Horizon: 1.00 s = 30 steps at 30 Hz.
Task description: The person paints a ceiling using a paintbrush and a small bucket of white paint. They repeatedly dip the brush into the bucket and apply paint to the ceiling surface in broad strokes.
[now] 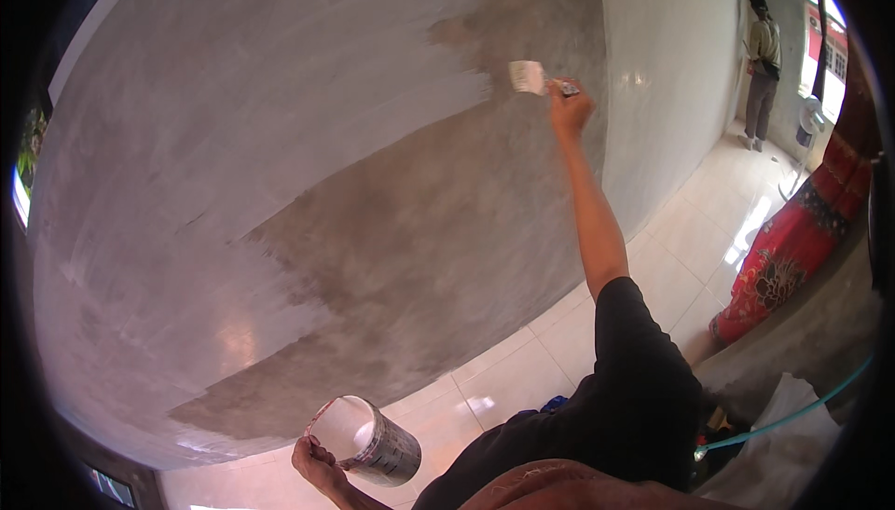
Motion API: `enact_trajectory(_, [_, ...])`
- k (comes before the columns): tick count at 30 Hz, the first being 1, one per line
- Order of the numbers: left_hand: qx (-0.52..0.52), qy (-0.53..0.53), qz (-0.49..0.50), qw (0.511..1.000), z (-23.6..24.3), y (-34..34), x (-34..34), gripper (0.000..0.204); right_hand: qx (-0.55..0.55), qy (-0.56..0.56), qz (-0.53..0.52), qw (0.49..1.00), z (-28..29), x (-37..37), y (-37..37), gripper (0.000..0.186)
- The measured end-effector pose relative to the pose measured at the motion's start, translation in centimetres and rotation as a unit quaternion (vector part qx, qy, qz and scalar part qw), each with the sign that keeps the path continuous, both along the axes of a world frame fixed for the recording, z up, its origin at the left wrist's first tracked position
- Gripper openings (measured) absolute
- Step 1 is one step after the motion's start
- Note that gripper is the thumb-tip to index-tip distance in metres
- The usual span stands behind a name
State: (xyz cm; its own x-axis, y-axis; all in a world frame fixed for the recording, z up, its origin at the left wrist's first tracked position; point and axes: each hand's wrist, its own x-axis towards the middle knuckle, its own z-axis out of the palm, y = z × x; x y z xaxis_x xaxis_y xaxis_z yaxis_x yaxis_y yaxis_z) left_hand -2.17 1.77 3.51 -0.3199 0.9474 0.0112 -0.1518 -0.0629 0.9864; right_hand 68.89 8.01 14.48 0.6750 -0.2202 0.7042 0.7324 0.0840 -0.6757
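My right hand (pixel 571 107) is stretched far out, closed around the handle of a wide paintbrush (pixel 528 77). White paint coats its bristles, which are at or close to the grey wall (pixel 419 221); whether they touch, I cannot tell. A paler wet-looking coat covers the wall's left and upper part, with a ragged edge against the darker bare area at the right and below. Low in the view, my left hand (pixel 319 463) grips the rim of a paint-stained bucket (pixel 387 454). The bucket tilts a little, and white paint shows inside it.
Pale glossy tiles (pixel 522 367) run along the wall's foot. A person (pixel 763 67) stands at the far right near a window. A red patterned curtain (pixel 778 263) hangs at the right. Below it are a white sack (pixel 783 426) and a teal hose or cord (pixel 792 412).
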Motion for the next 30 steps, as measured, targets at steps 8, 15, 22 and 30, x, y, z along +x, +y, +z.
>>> enact_trajectory(8, [0.029, 0.027, -0.001, 0.999, 1.9, -0.4, 1.6, 0.029, -0.075, -0.146, -0.061, 0.985, 1.0, -7.7, 6.9, 0.013])
enact_trajectory(15, [0.011, 0.033, 0.027, 0.999, 3.7, -1.5, 3.1, 0.029, 0.011, -0.218, 0.284, 0.934, 2.8, -23.6, 6.9, 0.015])
enact_trajectory(22, [0.019, -0.001, 0.022, 1.000, 4.6, -2.9, 3.4, 0.028, 0.004, -0.029, 0.216, 0.976, 2.6, -9.3, 4.8, 0.017])
enact_trajectory(30, [-0.024, -0.013, -0.011, 1.000, 5.7, -2.3, 3.2, 0.026, -0.069, -0.076, -0.095, 0.990, 3.3, -5.6, 4.5, 0.017])
